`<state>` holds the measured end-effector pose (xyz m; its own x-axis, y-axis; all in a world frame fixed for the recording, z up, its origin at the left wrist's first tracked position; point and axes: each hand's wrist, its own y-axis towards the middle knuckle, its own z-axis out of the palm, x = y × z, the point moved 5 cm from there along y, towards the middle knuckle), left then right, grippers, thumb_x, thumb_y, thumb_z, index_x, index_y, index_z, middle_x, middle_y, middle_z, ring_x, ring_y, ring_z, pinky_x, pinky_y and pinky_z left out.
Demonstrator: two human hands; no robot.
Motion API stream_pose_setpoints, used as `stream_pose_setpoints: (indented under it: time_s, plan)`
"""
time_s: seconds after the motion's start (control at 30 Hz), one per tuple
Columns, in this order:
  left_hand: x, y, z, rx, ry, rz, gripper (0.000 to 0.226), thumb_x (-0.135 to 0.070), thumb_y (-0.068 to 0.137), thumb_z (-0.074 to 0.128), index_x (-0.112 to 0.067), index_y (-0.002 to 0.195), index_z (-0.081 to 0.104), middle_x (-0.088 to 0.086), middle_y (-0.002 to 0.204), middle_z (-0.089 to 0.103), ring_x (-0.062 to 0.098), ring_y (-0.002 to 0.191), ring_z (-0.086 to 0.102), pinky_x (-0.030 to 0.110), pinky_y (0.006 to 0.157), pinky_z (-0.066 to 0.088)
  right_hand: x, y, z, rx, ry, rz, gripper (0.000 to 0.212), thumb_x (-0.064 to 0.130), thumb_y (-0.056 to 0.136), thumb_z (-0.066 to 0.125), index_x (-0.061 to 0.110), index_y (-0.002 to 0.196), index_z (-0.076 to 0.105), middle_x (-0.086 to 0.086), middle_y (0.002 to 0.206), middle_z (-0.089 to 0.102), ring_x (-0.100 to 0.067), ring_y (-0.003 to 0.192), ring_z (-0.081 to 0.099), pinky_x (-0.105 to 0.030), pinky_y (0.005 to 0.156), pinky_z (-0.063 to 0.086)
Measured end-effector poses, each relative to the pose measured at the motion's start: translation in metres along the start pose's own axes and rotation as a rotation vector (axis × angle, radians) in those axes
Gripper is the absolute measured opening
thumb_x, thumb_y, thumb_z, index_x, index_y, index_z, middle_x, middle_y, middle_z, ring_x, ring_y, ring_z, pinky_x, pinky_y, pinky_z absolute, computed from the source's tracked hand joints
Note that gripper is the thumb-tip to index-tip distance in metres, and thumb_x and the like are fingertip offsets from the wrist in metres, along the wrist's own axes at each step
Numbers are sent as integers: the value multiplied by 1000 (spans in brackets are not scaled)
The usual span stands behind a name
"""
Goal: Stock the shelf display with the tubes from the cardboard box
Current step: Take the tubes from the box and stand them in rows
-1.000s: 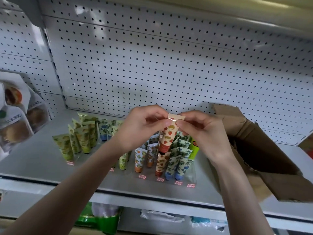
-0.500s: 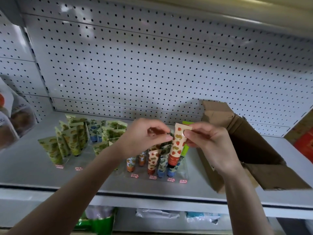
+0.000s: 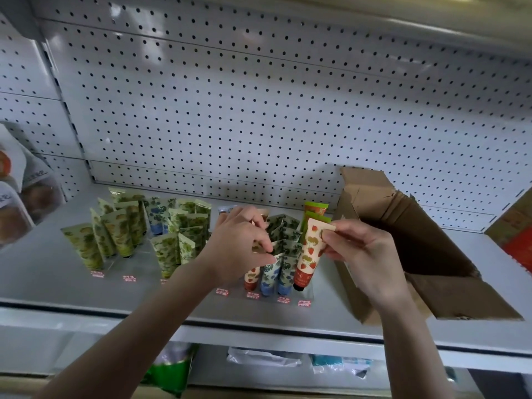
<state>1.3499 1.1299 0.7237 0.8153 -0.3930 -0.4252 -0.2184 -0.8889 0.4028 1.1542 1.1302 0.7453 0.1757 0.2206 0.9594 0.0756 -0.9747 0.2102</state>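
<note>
Head view showed one strawberry tube (image 3: 309, 251) held upright, cap down, at the front row's right end on the shelf (image 3: 43, 272), its crimped top pinched by the right hand (image 3: 365, 257). The left hand (image 3: 239, 249) curled among the blue-flowered tubes (image 3: 269, 275); whether it gripped one was unclear. Two green tubes (image 3: 315, 210) stood behind, and one cardboard box (image 3: 431, 254) beside.

1. Strawberry tube (image 3: 309, 254): cream, printed with red strawberries and green leaves; orange-red base, black cap.
2. Green tubes (image 3: 121, 234): pale green, yellow-green fruit print.
3. Blue-print tubes (image 3: 270, 272): pale ground, dark green leaves, blue base.
4. Rear tubes (image 3: 316, 210): bright green, orange band.
5. Cardboard box (image 3: 449, 295): plain brown.
6. Pegboard (image 3: 259, 110): white, regular rows of dark holes.
7. Price labels (image 3: 304, 303): red and white.
8. Shelf (image 3: 43, 277): light grey.
</note>
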Motion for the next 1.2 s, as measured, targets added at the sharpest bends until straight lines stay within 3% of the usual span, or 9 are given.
stream_pose_setpoints:
  time_s: [0.43,0.63,0.83,1.2]
  plan:
    - [-3,-2,3,39,17,-52,10,-36,71,75,-27,69,72,-24,86,33,1,91,30,23,80,16,-3,0,-2,2,20,6,13,4,84,65,15,83,71,-4,78,72,-15,74,67,-25,69,56]
    - [-4,1,6,40,20,-50,9,-34,70,77,-26,69,73,-13,91,41,6,91,33,24,78,15,-5,2,-1,1,6,11,9,4,84,66,10,87,70,-2,79,72,-12,73,67,-19,67,55]
    - [-1,3,8,50,4,-70,9,-35,71,75,-28,66,72,-22,86,36,3,89,31,25,80,15,-8,4,2,11,10,19,9,2,84,64,4,90,70,-4,82,71,-11,74,67,-19,67,55]
    - [0,4,12,46,27,-60,10,-33,74,74,-24,70,73,-16,91,38,4,92,31,25,83,16,-9,7,3,10,-4,14,10,3,84,65,5,91,71,-3,83,71,-8,73,67,-17,65,53]
